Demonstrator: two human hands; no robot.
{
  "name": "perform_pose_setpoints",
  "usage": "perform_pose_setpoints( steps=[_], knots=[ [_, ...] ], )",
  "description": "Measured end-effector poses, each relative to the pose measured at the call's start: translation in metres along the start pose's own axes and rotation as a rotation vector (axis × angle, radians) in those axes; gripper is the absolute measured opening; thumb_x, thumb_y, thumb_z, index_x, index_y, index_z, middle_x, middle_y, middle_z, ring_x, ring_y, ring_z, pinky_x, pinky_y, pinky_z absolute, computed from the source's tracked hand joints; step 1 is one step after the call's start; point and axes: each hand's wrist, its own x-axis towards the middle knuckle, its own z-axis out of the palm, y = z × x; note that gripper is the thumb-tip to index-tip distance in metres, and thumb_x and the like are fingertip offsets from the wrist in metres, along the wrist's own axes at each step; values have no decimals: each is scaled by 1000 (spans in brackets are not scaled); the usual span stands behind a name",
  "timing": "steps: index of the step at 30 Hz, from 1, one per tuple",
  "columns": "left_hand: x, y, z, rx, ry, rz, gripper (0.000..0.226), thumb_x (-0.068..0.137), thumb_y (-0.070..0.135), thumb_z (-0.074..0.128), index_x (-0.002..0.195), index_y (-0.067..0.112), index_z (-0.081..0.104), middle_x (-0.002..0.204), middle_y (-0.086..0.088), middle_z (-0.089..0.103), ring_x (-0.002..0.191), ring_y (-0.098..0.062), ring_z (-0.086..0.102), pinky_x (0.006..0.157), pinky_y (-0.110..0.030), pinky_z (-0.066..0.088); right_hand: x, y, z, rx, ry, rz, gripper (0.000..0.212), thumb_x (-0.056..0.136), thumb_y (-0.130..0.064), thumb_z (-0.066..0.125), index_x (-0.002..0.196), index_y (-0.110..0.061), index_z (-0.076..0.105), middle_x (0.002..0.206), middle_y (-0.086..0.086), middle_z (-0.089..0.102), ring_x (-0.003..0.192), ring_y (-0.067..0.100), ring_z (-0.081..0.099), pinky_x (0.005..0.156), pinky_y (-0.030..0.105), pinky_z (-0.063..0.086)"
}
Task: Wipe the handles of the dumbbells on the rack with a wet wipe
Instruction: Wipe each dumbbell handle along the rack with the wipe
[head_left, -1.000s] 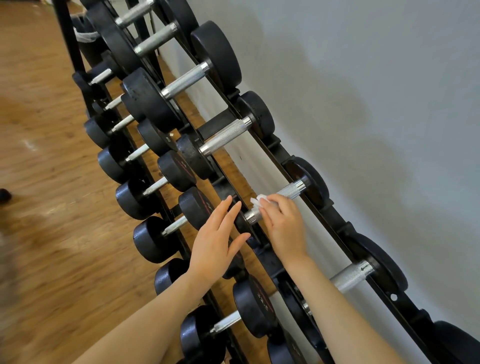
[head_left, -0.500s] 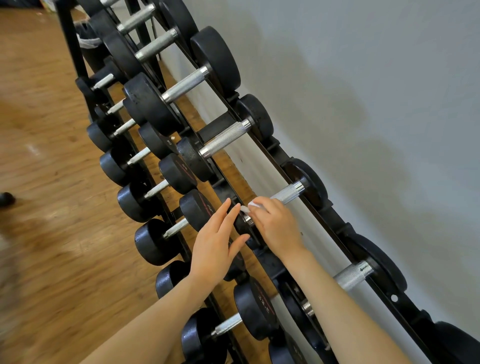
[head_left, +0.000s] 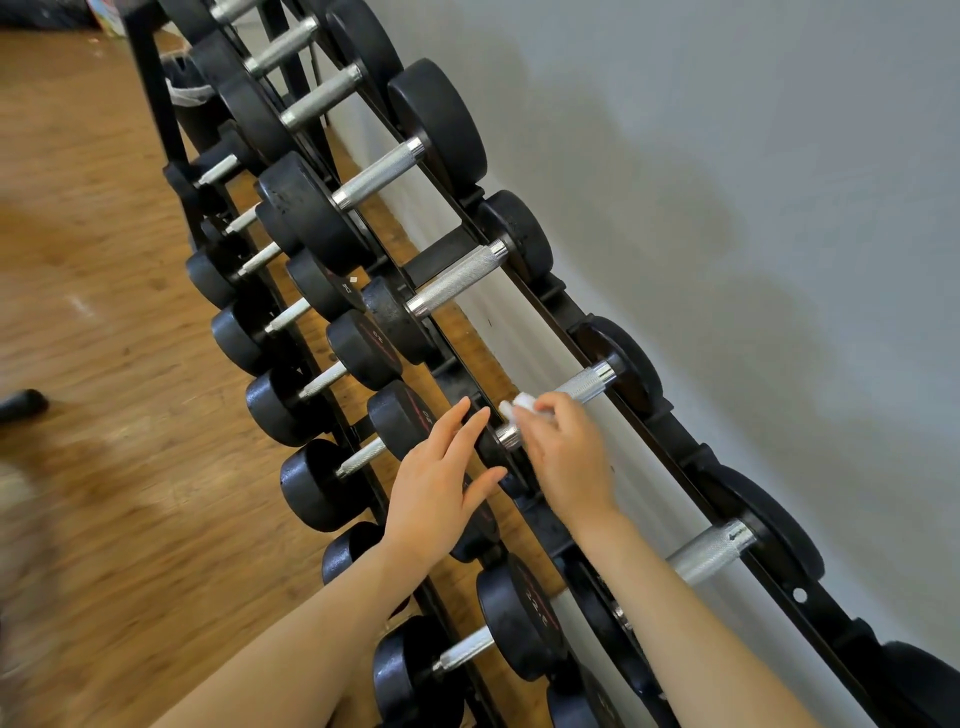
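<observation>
My right hand (head_left: 563, 457) curls over the wet wipe (head_left: 522, 402), pinching it around the knurled handle (head_left: 582, 387) on the rack's (head_left: 680, 431) top tier. The wipe is soft and limp; the steel is rough and should grip it. My left hand (head_left: 436, 486) rests flat-fingered on the near weight head.

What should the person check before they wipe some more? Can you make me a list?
1. Wet wipe in the right hand: ok, pinched.
2. Wipe touching the handle: ok.
3. Left hand steadying the dumbbell's near weight: ok, flat fingers rest on it.
4. Dumbbell seated on the rack: ok.
5. Handle's far end wiped: cannot tell.
6. Wipe wet enough: cannot tell.
</observation>
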Motion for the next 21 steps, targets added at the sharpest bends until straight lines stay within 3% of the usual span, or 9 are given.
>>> perform_pose_setpoints(
  steps=[1, 3, 6, 8, 12, 14, 17, 21],
  knots=[
    [0, 1, 0, 2, -1, -4, 66, 91, 57, 42, 148, 23, 39, 156, -2, 36, 112, -19, 61, 99, -35, 44, -5, -4, 6, -1, -57, -66, 50, 94, -64, 30, 111, -27, 59, 105, -9, 54, 93, 6, 48, 82, 26, 43],
    [0, 2, 0, 6, -3, -13, 65, 90, 54, 47, 147, 23, 40, 156, -2, 36, 111, -19, 61, 99, -35, 45, -11, -7, 5, 22, -105, -160, 36, 98, -45, 39, 118, -22, 58, 109, 0, 56, 95, 14, 51, 78, 29, 45],
    [-1, 4, 0, 12, -6, -27, 65, 90, 51, 49, 148, 23, 40, 156, -1, 35, 107, -17, 62, 97, -29, 38, -8, 1, 1, 12, 35, -123, 22, 94, -25, 59, 114, -18, 59, 103, 5, 59, 89, 18, 54, 68, 32, 50],
    [-2, 5, 0, 16, -9, -47, 66, 90, 50, 49, 149, 24, 38, 158, 0, 33, 114, -18, 59, 100, -28, 34, -12, 2, 3, 8, 129, -52, 23, 93, -23, 60, 113, -14, 64, 102, 5, 60, 89, 17, 54, 68, 29, 48],
    [-3, 5, 4, 52, -2, -71, 67, 91, 49, 48, 151, 28, 32, 159, 3, 28, 140, -21, 38, 111, -33, 25, -19, -2, 7, -94, 82, -258, 27, 89, -17, 66, 114, -10, 67, 99, 6, 61, 88, 20, 54, 69, 31, 49],
    [-4, 5, 6, 43, 2, -71, 67, 92, 48, 51, 152, 28, 30, 160, 4, 25, 144, -20, 32, 113, -32, 22, -14, 1, 2, -82, 93, -274, 23, 89, -19, 65, 110, -9, 69, 98, 6, 62, 90, 21, 54, 70, 33, 50],
    [-3, 5, 5, 4, -8, -76, 69, 93, 46, 56, 153, 30, 27, 159, 11, 16, 145, -17, 28, 114, -31, 21, -10, 1, -2, 75, 173, -115, 24, 90, -23, 59, 104, -7, 71, 98, 6, 61, 91, 20, 52, 70, 28, 49],
    [-2, 2, 4, -20, -10, -66, 69, 91, 49, 55, 152, 31, 29, 159, 11, 17, 142, -18, 35, 113, -39, 33, -23, -4, 10, 119, 35, -215, 26, 94, -22, 57, 110, -4, 68, 102, 7, 60, 95, 18, 54, 73, 30, 53]
  ],
)
